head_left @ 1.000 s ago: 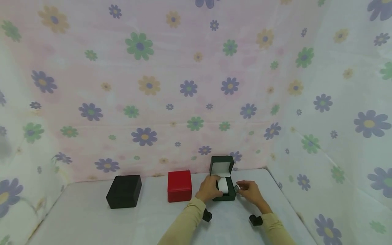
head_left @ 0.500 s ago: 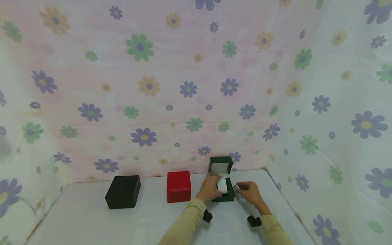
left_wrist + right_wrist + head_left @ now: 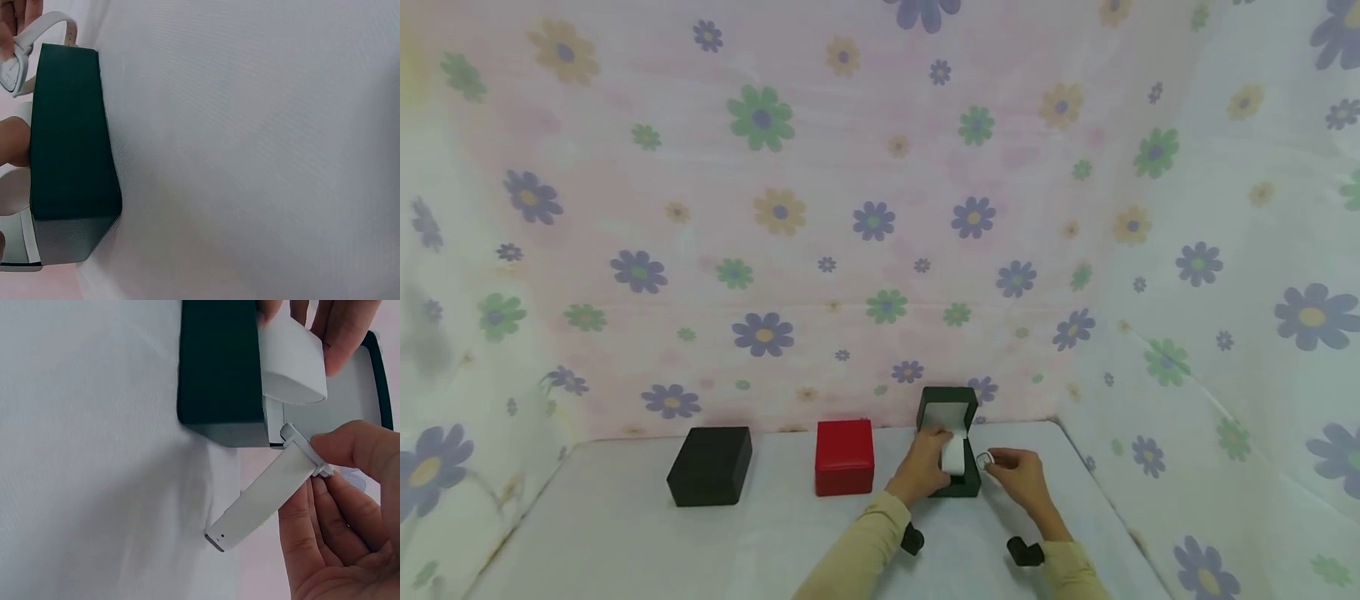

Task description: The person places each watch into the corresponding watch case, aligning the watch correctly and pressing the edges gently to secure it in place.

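Note:
A dark green watch box [image 3: 967, 483] stands with its lid raised, the pale lining showing. My left hand [image 3: 921, 468] is at the box and holds the white watch cushion [image 3: 294, 359], thumb on one side and fingers on the other. The cushion protrudes from the box's opening. Just right of the box, my right hand [image 3: 1021, 477] pinches a white wristwatch [image 3: 11, 72] by its case between thumb and fingers. Its strap [image 3: 262, 494] hangs loose beside the box in the right wrist view, holes near the tip.
A red box [image 3: 844, 458] with its lid down sits left of the green one. Farther left is a closed black box [image 3: 710, 467]. All stand on a white-covered table [image 3: 775, 542], backed by a flowered curtain [image 3: 820, 292]. Black wrist devices [image 3: 1025, 552] hang under both wrists.
The watch has turned in my right hand, so its round face shows more in the head view. My left hand keeps its hold on the cushion. The head view has shifted slightly.

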{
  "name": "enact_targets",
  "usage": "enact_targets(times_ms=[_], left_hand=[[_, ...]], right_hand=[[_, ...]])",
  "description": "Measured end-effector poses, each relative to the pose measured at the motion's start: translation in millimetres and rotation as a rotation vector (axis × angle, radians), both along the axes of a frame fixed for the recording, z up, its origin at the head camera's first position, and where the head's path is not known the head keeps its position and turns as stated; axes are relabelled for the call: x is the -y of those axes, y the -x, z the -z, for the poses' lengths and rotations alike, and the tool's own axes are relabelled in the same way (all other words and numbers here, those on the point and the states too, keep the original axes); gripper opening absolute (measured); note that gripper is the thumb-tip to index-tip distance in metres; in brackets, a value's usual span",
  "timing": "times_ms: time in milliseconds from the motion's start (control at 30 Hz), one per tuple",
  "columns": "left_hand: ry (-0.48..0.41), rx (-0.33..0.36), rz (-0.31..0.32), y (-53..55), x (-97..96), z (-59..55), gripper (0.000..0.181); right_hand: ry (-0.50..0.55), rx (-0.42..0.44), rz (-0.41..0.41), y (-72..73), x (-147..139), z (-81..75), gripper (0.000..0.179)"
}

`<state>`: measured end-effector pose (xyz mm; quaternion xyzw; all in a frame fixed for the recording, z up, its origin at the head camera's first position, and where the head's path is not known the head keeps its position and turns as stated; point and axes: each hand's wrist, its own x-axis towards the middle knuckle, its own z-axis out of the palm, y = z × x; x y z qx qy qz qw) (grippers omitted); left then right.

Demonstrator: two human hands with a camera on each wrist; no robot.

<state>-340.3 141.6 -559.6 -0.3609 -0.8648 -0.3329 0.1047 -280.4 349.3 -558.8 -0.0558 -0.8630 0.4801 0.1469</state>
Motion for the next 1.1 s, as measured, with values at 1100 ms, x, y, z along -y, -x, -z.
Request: enact_targets(times_ms=[1100], left_hand=[[-0.287,-0.025,0.082,-22.9,27.1,-23.5,0.067]], right_hand=[[0.136,-0.167,-0.039,-37.0,37,-25.7,0.026]])
